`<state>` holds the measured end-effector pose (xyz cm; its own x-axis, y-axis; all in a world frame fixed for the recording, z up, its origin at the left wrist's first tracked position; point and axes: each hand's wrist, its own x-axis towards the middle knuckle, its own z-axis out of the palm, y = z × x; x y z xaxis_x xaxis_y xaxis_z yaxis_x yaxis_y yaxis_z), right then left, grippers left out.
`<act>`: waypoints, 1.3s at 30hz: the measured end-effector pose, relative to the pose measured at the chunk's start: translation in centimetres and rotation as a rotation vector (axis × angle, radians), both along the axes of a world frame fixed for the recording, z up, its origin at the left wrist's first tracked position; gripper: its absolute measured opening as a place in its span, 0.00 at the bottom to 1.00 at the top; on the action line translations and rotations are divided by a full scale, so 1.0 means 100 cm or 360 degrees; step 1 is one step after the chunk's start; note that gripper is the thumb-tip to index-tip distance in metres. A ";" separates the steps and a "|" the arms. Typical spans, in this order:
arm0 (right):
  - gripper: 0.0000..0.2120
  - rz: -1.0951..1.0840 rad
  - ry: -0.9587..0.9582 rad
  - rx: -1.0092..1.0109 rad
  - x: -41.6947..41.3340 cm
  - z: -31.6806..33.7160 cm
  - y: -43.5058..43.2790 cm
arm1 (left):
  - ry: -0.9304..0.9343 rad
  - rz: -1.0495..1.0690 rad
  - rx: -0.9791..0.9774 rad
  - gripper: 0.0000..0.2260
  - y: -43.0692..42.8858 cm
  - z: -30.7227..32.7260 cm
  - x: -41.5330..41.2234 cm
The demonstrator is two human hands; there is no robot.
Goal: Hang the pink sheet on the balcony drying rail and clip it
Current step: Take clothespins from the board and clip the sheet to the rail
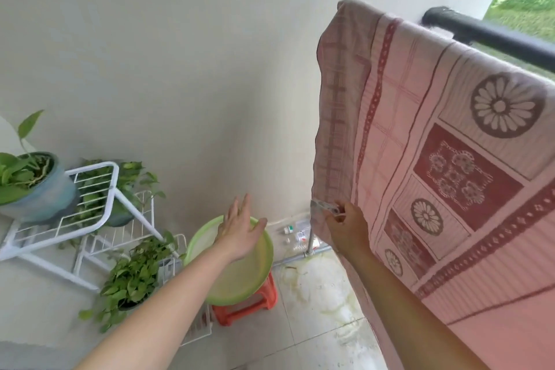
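Observation:
The pink sheet (pixel 435 141), patterned with dark red flowers and borders, hangs draped over the black balcony rail (pixel 486 36) on the right. At the sheet's lower left corner my right hand (pixel 348 228) pinches a pale clothes clip (pixel 326 208) against the hem. My left hand (pixel 240 228) hovers with straight, spread fingers above a green basin (pixel 258 276) and holds nothing.
The green basin sits on an orange plastic stool (pixel 249 306). A white wire plant rack (pixel 99 210) with several potted plants stands at the left against the wall. Small bottles and packets (pixel 300 233) lie on the floor by the wall, near a thin metal post (pixel 310 245).

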<state>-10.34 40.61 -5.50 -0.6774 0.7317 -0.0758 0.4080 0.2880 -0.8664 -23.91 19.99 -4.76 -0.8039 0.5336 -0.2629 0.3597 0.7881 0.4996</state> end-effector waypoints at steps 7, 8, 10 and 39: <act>0.19 -0.0127 -0.0190 0.0064 -0.059 -0.029 0.054 | -0.0188 -0.0160 0.0075 0.38 0.090 -0.047 -0.097; 0.20 -0.0153 -0.0216 0.0074 -0.066 -0.035 0.061 | -0.0212 -0.0215 0.0069 0.39 0.103 -0.056 -0.109; 0.21 -0.0237 -0.0279 0.0054 -0.077 -0.046 0.071 | -0.0305 -0.0304 0.0061 0.41 0.128 -0.072 -0.131; 0.23 -0.0540 -0.0329 -0.0260 -0.156 -0.053 0.101 | -0.1826 -0.0700 0.0955 0.13 0.317 -0.026 -0.246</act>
